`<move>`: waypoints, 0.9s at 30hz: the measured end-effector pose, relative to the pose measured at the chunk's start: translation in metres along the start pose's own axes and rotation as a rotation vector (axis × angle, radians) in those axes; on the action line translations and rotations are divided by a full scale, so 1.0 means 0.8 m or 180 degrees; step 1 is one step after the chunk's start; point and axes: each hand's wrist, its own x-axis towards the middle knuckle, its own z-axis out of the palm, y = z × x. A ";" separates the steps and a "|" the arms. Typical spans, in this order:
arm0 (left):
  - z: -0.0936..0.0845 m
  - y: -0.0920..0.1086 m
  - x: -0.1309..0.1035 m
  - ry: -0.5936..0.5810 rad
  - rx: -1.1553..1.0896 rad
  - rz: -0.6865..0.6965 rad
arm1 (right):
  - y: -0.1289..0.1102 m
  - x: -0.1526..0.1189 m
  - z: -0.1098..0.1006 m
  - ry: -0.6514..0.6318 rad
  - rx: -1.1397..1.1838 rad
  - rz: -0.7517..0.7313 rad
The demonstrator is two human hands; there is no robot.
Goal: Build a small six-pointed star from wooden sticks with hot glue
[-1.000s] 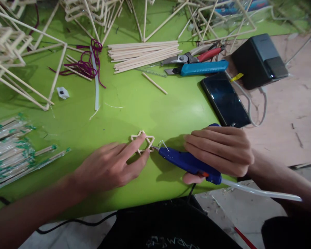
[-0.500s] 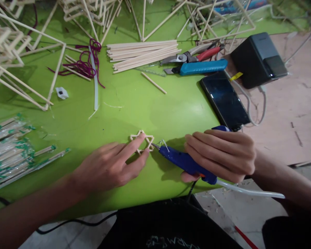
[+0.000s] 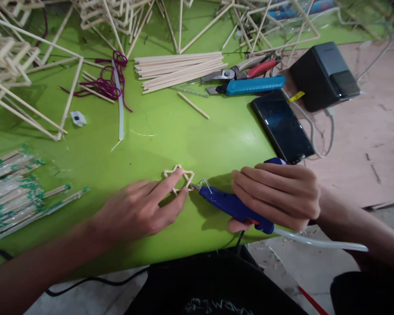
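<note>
We've got our left forearm (image 3: 62, 253) slanting in low, left grip (image 3: 144, 208) palm-down, index finger (image 3: 167, 186) and thumb (image 3: 172, 213) stretched forward, parted; across from it, our right grip (image 3: 277, 192) curls tight, fingers (image 3: 265, 186) bunched together, right thumb (image 3: 237, 225) showing underneath!

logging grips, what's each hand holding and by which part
The right hand grips the blue glue gun by its handle; the left hand pins the stick star by its bars.
</note>
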 end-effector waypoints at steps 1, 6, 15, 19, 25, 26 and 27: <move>0.000 0.000 0.000 0.0008 -0.0002 0.0002 | 0.000 0.000 0.000 -0.0006 -0.0006 -0.0003; 0.000 0.000 0.001 0.0011 0.0016 0.0022 | 0.000 0.002 -0.001 -0.0021 -0.0106 0.0030; -0.001 0.000 0.002 0.0021 -0.0020 0.0024 | 0.002 0.002 -0.002 -0.0119 -0.0014 0.0092; -0.001 -0.001 0.001 -0.0014 -0.0022 0.0005 | 0.001 0.001 -0.006 -0.0117 -0.0040 0.0167; -0.001 0.000 0.003 0.0009 -0.0024 0.0030 | 0.004 0.001 -0.008 -0.0152 -0.0149 0.0203; -0.002 0.000 0.003 -0.0011 -0.0009 0.0036 | 0.004 0.001 -0.007 -0.0161 -0.0169 0.0213; -0.002 0.000 0.003 -0.0018 0.0004 0.0034 | 0.004 0.001 -0.007 -0.0161 -0.0183 0.0234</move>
